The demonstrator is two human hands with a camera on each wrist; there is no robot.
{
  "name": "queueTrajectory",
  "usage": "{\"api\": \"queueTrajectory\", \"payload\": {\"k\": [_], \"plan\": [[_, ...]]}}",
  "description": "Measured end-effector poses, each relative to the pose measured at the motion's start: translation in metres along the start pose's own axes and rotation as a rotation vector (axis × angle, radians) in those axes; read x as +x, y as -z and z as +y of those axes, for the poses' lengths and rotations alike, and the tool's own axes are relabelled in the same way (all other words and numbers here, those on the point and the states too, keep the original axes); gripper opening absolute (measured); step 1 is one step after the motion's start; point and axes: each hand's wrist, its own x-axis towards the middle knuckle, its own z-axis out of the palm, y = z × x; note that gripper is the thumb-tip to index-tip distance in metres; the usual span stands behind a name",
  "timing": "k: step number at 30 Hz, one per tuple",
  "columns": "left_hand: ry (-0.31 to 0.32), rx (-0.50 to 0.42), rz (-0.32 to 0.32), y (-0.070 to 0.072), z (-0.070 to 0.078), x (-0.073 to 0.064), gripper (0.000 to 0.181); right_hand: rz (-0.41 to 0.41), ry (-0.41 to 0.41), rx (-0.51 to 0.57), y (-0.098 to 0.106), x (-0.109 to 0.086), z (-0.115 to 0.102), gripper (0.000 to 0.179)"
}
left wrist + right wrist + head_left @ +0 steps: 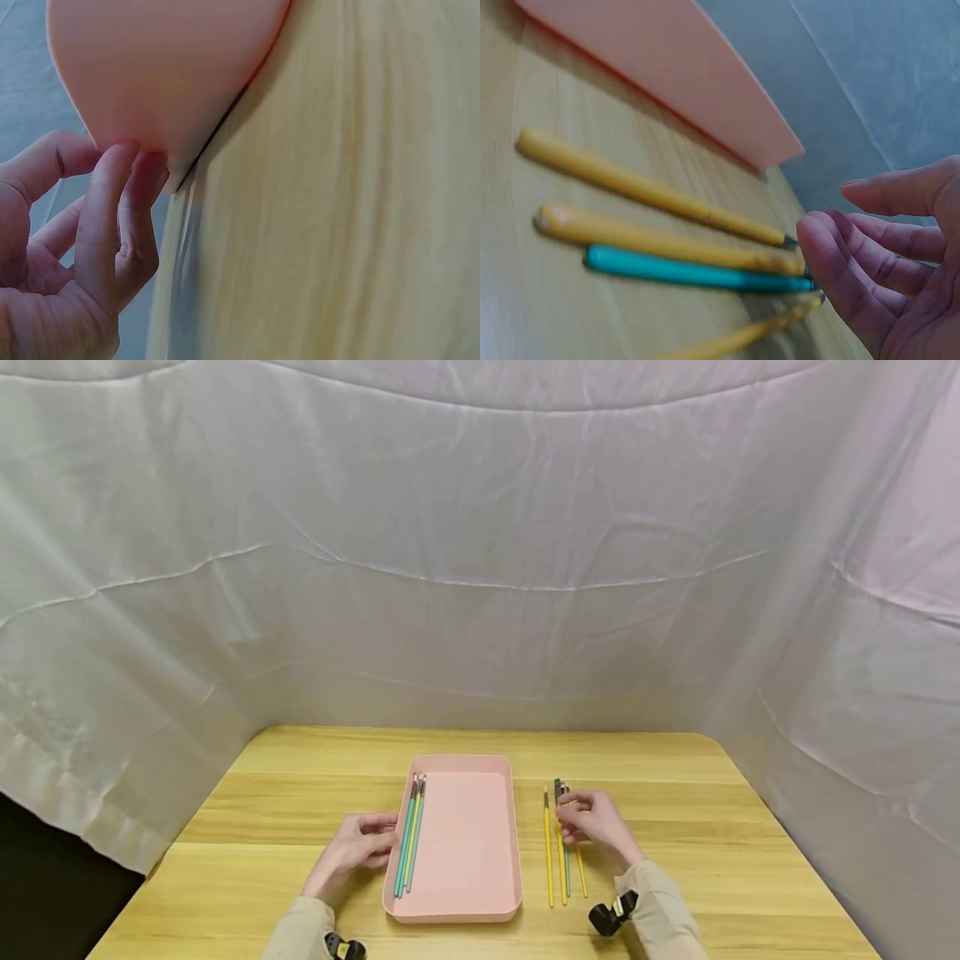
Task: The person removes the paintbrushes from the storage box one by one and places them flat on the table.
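Observation:
My left hand point(358, 850) is at the left side of a pink tray point(457, 910); its fingertips touch the outer wall near the rim in the left wrist view. Inside the tray, along its left wall, lie slim paintbrushes point(409, 843) with teal and yellow handles. To the right of the tray, three yellow paintbrushes point(549, 860) and a teal paintbrush point(675, 268) lie roughly side by side, bristles away from me. Over their upper part hovers my right hand point(592, 820), thumb and forefinger apart. Its fingers hide the bristle ends in the right wrist view.
A light wooden table point(720, 843) carries everything. Pale grey cloth point(480, 568) hangs behind it and along both sides. Each wrist wears a black camera point(613, 914) over a beige sleeve point(656, 902).

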Motion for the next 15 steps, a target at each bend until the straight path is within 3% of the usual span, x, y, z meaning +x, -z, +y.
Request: {"api": "queueTrajectory", "payload": {"k": [15], "plan": [[-0.005,0.001,-0.009,0.001,0.001,-0.001,0.052,-0.066,0.09,0.059,-0.03,0.006,-0.022,0.043]]}}
